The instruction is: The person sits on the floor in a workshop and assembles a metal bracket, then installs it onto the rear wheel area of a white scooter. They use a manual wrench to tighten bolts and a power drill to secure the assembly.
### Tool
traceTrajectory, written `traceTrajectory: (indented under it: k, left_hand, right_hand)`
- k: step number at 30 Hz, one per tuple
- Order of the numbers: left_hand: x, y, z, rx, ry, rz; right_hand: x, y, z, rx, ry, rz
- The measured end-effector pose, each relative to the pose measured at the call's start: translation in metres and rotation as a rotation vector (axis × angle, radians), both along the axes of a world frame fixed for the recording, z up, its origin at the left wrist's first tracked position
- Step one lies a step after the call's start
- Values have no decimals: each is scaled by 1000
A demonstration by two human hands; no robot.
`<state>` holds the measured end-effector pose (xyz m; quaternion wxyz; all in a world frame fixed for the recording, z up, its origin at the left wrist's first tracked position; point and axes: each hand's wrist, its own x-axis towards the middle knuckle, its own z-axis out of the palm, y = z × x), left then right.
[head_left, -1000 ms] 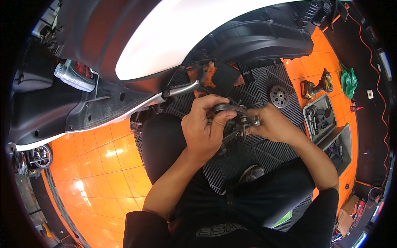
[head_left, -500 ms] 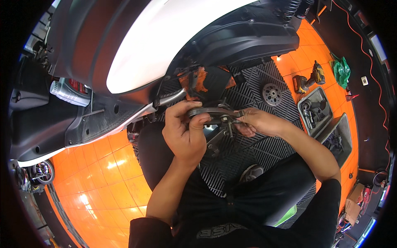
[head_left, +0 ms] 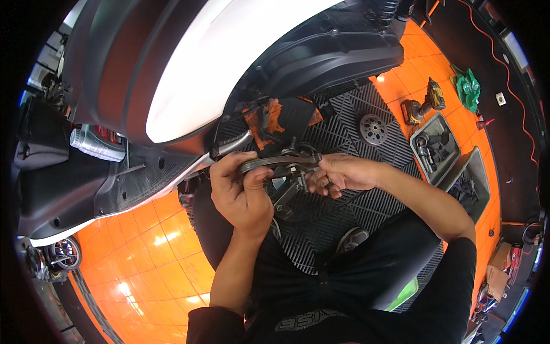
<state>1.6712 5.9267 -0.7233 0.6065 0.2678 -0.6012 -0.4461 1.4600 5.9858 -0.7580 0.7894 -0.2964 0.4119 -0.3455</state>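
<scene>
Between my hands is a flat, round-edged metal part (head_left: pixel 279 162), seen nearly edge-on, with a bolt and nuts below it; its exact kind I cannot make out. My left hand (head_left: pixel 243 192) is closed on its left rim, thumb below and fingers above. At its right end, my right hand (head_left: pixel 346 173) pinches the part with thumb and forefinger, the other fingers curled under. Below the part shows a dark metal bracket (head_left: pixel 285 205), partly hidden. A white and black scooter (head_left: pixel 192 74) stands just beyond my hands.
A perforated metal disc (head_left: pixel 373 129) lies on the black ribbed mat (head_left: pixel 344 123). On the orange floor to the right are a cordless power tool (head_left: pixel 425 104), a grey tool tray (head_left: pixel 442 143), another tray (head_left: pixel 481 178) and a green bag (head_left: pixel 468 90). A grey bottle (head_left: pixel 97 144) rests on the scooter's footboard.
Both hands and the metal part have shifted slightly left and toward me. My right fingers have curled more beneath the part's right end. The view has also shifted a little.
</scene>
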Motion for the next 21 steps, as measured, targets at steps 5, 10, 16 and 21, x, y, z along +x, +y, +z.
traceTrajectory:
  k: [5,10,16,21]
  left_hand:
    - [-5,1,1,47,-26,64]
    - [-4,1,1,-11,-34,85]
    - [0,-2,-4,-39,3,51]
    - [4,1,-4,-25,66,16]
  right_hand:
    - [-11,-12,-21,-175,55,169]
    - [8,-7,7,-42,45,27]
    - [5,-10,-19,-164,-17,10]
    - [-8,-15,-24,-22,-114,120]
